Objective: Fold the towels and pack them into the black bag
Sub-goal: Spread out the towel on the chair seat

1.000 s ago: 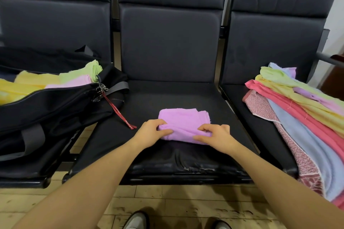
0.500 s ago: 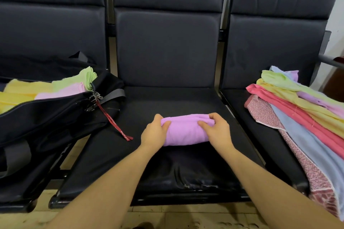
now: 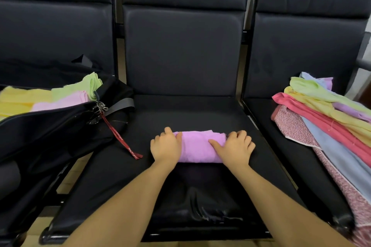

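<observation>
A row of three black padded waiting-room seats fills the view, their tall leather-look backrests joined by grey metal uprights; the middle seat [image 3: 180,118] carries a folded purple towel [image 3: 198,146] near its front half, lying as a thick bundle across the cushion, whose front edge is creased and shiny; the left hand [image 3: 165,146] grasps the towel's left end, fingers curled over the top and thumb against the cloth, while the right hand [image 3: 234,147] grips the right end with its thumb laid on the upper face and its fingers wrapped over the far side; on the left seat sits the black bag [image 3: 50,130], unzipped, with folded yellow, green and pink towels [image 3: 50,96] showing in its opening, a grey strap at its near end and a red ribbon tag [image 3: 120,136] hanging from the zip pull onto the middle cushion; on the right seat [image 3: 281,146] lies a pile of unfolded towels [image 3: 325,122], green, yellow, coral pink, pale blue, lilac and a red-patterned one, draping over the seat's front edge; pale floor tiles [image 3: 68,178] show between the seats, and a strip of light wall appears at the far right.
</observation>
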